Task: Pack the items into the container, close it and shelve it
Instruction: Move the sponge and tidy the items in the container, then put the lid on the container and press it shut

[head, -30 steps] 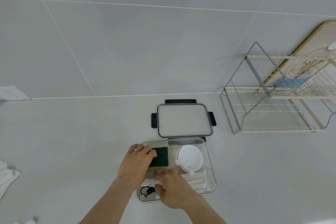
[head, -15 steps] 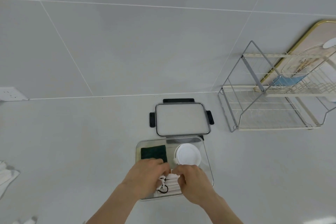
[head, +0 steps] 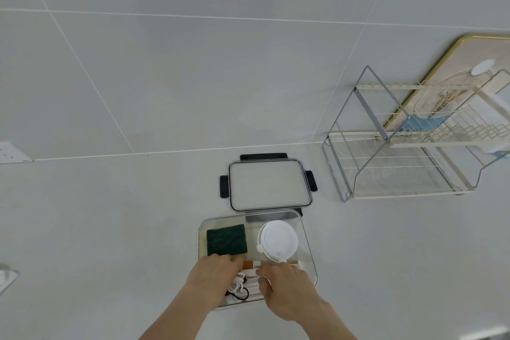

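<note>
A clear rectangular container [head: 308,237] sits on the white counter in front of me. Inside lie a green scouring sponge [head: 226,239] at the back left, a round white lidded tub [head: 278,239] at the back right, and white sticks with a small orange piece [head: 247,264] near the front. A white cord and black hair ties [head: 239,287] lie between my hands. My left hand [head: 212,273] and my right hand [head: 284,287] both reach into the front of the container, fingers curled over the items. The clear lid [head: 269,184] with black latches lies flat behind the container.
A two-tier wire rack [head: 400,163] stands at the right against the tiled wall, with a gold-edged board [head: 485,55] leaning behind it. A wall socket [head: 11,152] is at the far left. A white cloth [head: 7,280] lies at the left edge.
My left hand has come off the sponge and moved to the container's front. Both hands now work together over the small items there. The view has shifted slightly left.
</note>
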`<action>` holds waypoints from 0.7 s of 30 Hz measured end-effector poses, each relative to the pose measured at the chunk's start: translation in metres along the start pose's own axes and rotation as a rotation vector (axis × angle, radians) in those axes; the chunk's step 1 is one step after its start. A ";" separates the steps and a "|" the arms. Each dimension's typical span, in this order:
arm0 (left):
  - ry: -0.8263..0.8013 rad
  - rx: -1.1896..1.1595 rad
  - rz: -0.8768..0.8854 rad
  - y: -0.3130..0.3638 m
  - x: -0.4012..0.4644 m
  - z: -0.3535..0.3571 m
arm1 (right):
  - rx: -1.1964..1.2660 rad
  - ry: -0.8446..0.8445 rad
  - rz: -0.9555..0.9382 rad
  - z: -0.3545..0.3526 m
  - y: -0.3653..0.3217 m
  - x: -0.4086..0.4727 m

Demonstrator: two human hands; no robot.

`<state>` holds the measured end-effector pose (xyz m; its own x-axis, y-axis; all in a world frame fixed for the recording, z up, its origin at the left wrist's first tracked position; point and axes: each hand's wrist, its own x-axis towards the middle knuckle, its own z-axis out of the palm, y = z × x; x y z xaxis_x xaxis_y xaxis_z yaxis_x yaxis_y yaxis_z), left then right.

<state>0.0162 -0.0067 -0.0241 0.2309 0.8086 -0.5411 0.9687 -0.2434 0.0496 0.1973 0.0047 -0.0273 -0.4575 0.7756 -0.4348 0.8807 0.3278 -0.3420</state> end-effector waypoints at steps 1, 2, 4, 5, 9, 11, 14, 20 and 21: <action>-0.011 0.000 -0.003 0.000 0.000 0.000 | -0.001 -0.002 0.001 0.000 -0.001 -0.001; -0.018 0.003 -0.003 0.000 0.000 0.000 | -0.001 -0.003 -0.001 0.000 -0.002 -0.001; -0.031 0.020 0.008 0.001 0.000 -0.002 | 0.007 -0.011 -0.005 -0.003 -0.001 -0.002; -0.032 0.021 0.014 0.000 0.000 -0.003 | 0.023 -0.008 -0.001 -0.004 -0.001 -0.002; 0.063 -0.120 0.013 -0.010 -0.002 -0.020 | 0.208 0.179 -0.006 -0.017 0.003 0.003; 0.242 -0.275 -0.051 -0.018 -0.002 -0.033 | 0.333 0.318 0.006 -0.029 0.007 0.010; 0.553 -0.407 -0.305 -0.032 0.000 -0.045 | 0.355 0.608 0.086 -0.047 0.019 0.020; 0.444 -0.690 -0.658 -0.049 0.016 -0.015 | 0.456 0.503 0.348 -0.030 0.054 0.034; 0.435 -0.713 -0.668 -0.049 0.021 -0.011 | 0.541 0.409 0.354 -0.023 0.057 0.037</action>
<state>-0.0258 0.0277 -0.0285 -0.4897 0.8182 -0.3014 0.7085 0.5749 0.4094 0.2335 0.0642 -0.0432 0.0159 0.9576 -0.2875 0.7351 -0.2061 -0.6458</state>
